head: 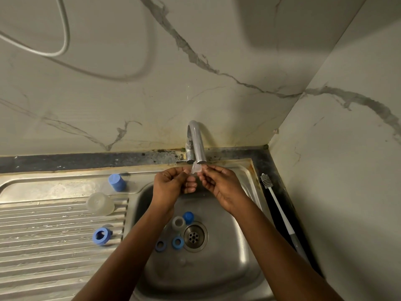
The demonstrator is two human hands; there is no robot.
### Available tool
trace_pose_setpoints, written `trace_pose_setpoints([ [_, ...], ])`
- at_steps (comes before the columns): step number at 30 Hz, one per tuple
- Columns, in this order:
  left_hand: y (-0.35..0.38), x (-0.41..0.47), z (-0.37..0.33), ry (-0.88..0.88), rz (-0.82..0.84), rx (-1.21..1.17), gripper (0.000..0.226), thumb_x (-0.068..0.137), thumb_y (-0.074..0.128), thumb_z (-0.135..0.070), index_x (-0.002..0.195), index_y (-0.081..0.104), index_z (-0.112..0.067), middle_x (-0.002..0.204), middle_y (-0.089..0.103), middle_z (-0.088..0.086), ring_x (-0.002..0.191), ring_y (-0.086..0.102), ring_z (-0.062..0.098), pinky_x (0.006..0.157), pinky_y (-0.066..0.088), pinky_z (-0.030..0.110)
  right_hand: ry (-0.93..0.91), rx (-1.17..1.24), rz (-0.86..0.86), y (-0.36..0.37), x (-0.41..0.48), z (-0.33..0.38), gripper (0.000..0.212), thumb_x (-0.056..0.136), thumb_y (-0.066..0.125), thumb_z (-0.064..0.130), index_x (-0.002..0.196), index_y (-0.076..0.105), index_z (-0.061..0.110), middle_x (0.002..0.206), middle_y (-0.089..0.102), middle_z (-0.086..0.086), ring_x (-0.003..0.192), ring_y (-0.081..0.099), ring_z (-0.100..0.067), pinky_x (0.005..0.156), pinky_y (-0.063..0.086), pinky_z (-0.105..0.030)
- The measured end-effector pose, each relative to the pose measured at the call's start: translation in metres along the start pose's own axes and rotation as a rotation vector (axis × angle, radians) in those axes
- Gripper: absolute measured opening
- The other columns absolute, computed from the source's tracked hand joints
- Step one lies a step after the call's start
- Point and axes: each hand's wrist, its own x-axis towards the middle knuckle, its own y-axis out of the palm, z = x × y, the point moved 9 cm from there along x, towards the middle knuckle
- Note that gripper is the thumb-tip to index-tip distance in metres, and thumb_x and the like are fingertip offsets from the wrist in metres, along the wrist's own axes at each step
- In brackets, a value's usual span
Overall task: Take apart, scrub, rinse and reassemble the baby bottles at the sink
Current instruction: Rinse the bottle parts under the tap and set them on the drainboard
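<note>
The left hand (171, 183) and right hand (219, 184) pinch the clear teat (196, 169) with curled fingers, just under the tap (196, 142), over the sink (217, 270). Best to turn it slowly, stretching the tip open (soft folds likely trap residue), and keep a firm grip.

- Three blue rings (178, 242): two just at 9 o'clock of the drain (194, 236), one (102, 236) farther out at 9 on the drainboard (54, 246).
- Two blue caps (188, 217): one at 12 o'clock of the drain, one (117, 182) at 10 on the drainboard.
- One clear dome (100, 203), at 10 o'clock.
- One small clear cup (178, 222), at 11 o'clock.
- One clear teat (196, 169), at 12 o'clock, pinched by two hands, the left hand (173, 183) and the right hand (219, 185).
- One brush (280, 211), at 2 o'clock.
- One tap (196, 144), at 12 o'clock.
</note>
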Motion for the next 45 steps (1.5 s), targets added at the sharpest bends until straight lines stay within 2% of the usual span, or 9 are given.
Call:
trace_pose_setpoints([
  [6,0.001,-0.004,0.012,-0.068,0.036,0.047,0.021,0.107,0.058,-0.014,0.106,0.076,-0.003,0.093,0.078,0.021,0.079,0.075,0.027,0.074,0.066,0.034,-0.25,-0.558,-0.117,-0.006,-0.006,0.026,0.023,0.091,0.082,0.042,0.079,0.08,0.022,0.072,0.076,-0.003,0.062,0.066,-0.009,0.063,0.054,-0.026],
  [11,0.001,-0.01,0.019,-0.113,0.062,0.04,0.023,0.105,0.063,-0.02,0.108,0.076,-0.002,0.099,0.079,0.019,0.085,0.076,0.025,0.08,0.066,0.035,-0.373,-0.714,-0.131,0.004,-0.013,0.039,0.028,0.085,0.083,0.053,0.069,0.072,0.033,0.065,0.073,-0.001,0.055,0.066,-0.011,0.062,0.056,-0.029],
  [15,-0.007,-0.015,0.02,-0.091,0.063,0.055,0.014,0.099,0.07,-0.013,0.109,0.077,-0.005,0.101,0.079,0.021,0.088,0.075,0.03,0.079,0.066,0.034,-0.375,-0.782,-0.115,0.01,-0.017,0.036,0.037,0.085,0.082,0.055,0.071,0.073,0.023,0.066,0.074,0.0,0.057,0.069,-0.014,0.064,0.06,-0.035],
  [20,-0.015,-0.031,-0.003,0.153,0.101,0.259,0.035,0.093,0.074,-0.001,0.118,0.075,-0.024,0.104,0.081,0.002,0.096,0.078,0.018,0.08,0.063,0.026,-0.329,-0.857,-0.025,0.027,-0.022,0.019,0.026,0.087,0.084,0.047,0.076,0.075,0.026,0.069,0.075,0.005,0.06,0.07,-0.007,0.064,0.06,-0.031],
  [24,-0.022,-0.049,-0.016,0.297,0.153,0.435,0.023,0.092,0.078,-0.01,0.108,0.08,-0.027,0.103,0.081,-0.009,0.099,0.077,0.009,0.084,0.057,0.016,-0.323,-0.859,0.046,0.048,-0.028,0.009,0.027,0.088,0.084,0.045,0.081,0.078,0.019,0.07,0.076,0.003,0.062,0.072,-0.01,0.064,0.063,-0.032],
  [28,-0.055,-0.064,-0.015,0.3,0.012,0.541,0.011,0.09,0.079,-0.038,0.101,0.078,-0.036,0.097,0.08,-0.015,0.092,0.076,0.006,0.078,0.06,0.022,-0.273,-0.842,0.132,0.071,-0.034,-0.009,0.028,0.092,0.08,0.044,0.083,0.078,0.018,0.072,0.077,0.001,0.063,0.073,-0.01,0.062,0.057,-0.021],
  [30,-0.074,-0.072,-0.011,0.297,-0.045,0.573,0.022,0.087,0.076,-0.051,0.102,0.077,-0.037,0.097,0.079,-0.016,0.09,0.077,0.007,0.077,0.062,0.023,-0.246,-0.813,0.178,0.084,-0.036,-0.02,0.027,0.096,0.077,0.041,0.084,0.078,0.017,0.073,0.077,-0.001,0.063,0.071,-0.009,0.061,0.055,-0.019],
  [38,-0.161,-0.115,0.008,0.242,-0.258,0.49,0.016,0.086,0.089,-0.029,0.099,0.081,-0.028,0.095,0.081,-0.009,0.088,0.077,0.009,0.074,0.062,0.022,-0.17,-0.761,0.361,0.136,-0.051,-0.064,0.013,0.1,0.074,0.028,0.092,0.079,0.019,0.082,0.079,-0.001,0.066,0.071,-0.008,0.061,0.053,-0.017],
  [45,-0.233,-0.168,0.033,0.126,-0.459,0.471,0.017,0.081,0.092,-0.016,0.089,0.079,-0.021,0.086,0.078,-0.005,0.082,0.076,0.012,0.066,0.058,0.021,-0.123,-0.79,0.447,0.175,-0.063,-0.107,0.014,0.099,0.075,0.018,0.094,0.079,0.006,0.081,0.08,-0.004,0.064,0.068,-0.004,0.059,0.049,-0.012],
])
